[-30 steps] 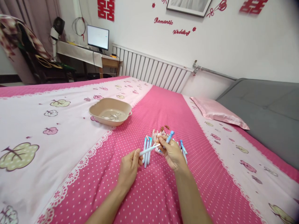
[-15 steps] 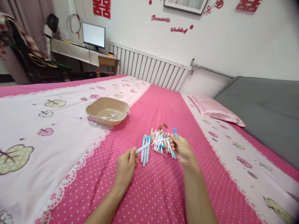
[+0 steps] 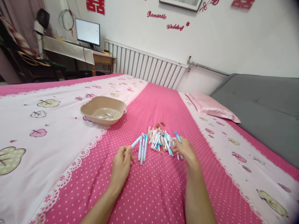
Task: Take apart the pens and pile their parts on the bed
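My left hand (image 3: pixel 122 160) is closed around a pale blue pen barrel (image 3: pixel 136 142), its far end pointing up and right. Just right of that hand, several similar blue pens (image 3: pixel 143 151) lie side by side on the bedspread. A loose pile of pen parts (image 3: pixel 158 141) is between my hands, with pink and blue barrels and thin white refills. My right hand (image 3: pixel 184 151) is at the pile's right edge, its fingers curled around a blue pen piece (image 3: pixel 177 137) that sticks out above them. A white stick end shows below those fingers; whether they touch it is unclear.
A beige basin (image 3: pixel 104 110) with small pale pieces inside stands left beyond the pens. Small brown bits (image 3: pixel 161 124) lie behind the pile. The pink dotted bedspread (image 3: pixel 149 193) has slight folds. A pink pillow (image 3: pixel 212 107) rests by the grey headboard (image 3: pixel 263 105).
The white refill my right hand held out toward the barrel is no longer between its fingertips. That hand has drawn right and lowered. My left hand still holds the barrel, and the view has shifted slightly.
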Action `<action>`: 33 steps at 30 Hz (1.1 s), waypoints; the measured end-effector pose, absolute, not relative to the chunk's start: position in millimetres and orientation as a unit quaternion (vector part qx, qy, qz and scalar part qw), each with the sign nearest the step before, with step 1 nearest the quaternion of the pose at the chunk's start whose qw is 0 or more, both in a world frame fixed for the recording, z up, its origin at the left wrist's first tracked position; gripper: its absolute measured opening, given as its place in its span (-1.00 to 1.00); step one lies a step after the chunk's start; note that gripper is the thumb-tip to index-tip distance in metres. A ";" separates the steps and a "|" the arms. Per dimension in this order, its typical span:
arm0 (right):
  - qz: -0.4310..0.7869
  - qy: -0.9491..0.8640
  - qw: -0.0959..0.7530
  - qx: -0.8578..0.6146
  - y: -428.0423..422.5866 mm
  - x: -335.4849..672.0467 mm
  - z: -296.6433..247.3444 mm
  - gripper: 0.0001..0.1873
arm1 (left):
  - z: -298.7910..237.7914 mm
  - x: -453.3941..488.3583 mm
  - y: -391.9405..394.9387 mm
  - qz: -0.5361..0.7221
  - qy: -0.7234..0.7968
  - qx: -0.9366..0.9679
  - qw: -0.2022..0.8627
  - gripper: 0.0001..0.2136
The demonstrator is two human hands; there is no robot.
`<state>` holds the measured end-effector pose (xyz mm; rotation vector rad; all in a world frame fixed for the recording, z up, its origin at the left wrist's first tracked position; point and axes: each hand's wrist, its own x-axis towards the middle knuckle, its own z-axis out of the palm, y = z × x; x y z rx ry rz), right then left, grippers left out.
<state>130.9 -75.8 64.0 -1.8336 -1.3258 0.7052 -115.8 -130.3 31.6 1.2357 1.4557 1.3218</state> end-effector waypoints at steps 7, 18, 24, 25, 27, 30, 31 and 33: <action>0.507 -0.534 0.404 -0.542 -94.9 71.0 91.4 -0.62 | 35.1 -111.5 -134.3 0.554 0.540 0.494 0.397 -0.71; 0.611 -0.456 0.489 -0.423 -98.1 -1.0 62.9 -0.63 | 36.8 -112.5 -130.3 0.493 0.559 0.583 0.324 -0.66; 0.249 -0.514 0.395 -0.719 -68.2 86.3 66.0 -0.65 | 19.9 -105.4 -125.2 0.359 0.534 0.751 0.148 -0.69; 0.166 -0.517 0.330 -0.772 -64.7 100.4 63.7 -0.64 | 16.7 -103.7 -124.8 0.333 0.533 0.767 0.133 -0.68; 0.120 -0.508 0.297 -0.799 -59.7 121.2 58.5 -0.65 | 12.0 -101.2 -124.3 0.288 0.539 0.784 0.114 -0.66; 0.115 -0.515 0.273 -0.805 -55.8 131.9 50.7 -0.66 | 10.6 -100.0 -124.1 0.240 0.549 0.794 0.102 -0.64; 0.114 -0.520 0.266 -0.804 -55.1 131.3 48.6 -0.65 | 11.4 -100.0 -124.0 0.230 0.552 0.796 0.099 -0.64; 0.109 -0.529 0.259 -0.801 -54.1 127.0 45.5 -0.64 | 14.0 -100.4 -123.7 0.219 0.557 0.795 0.096 -0.64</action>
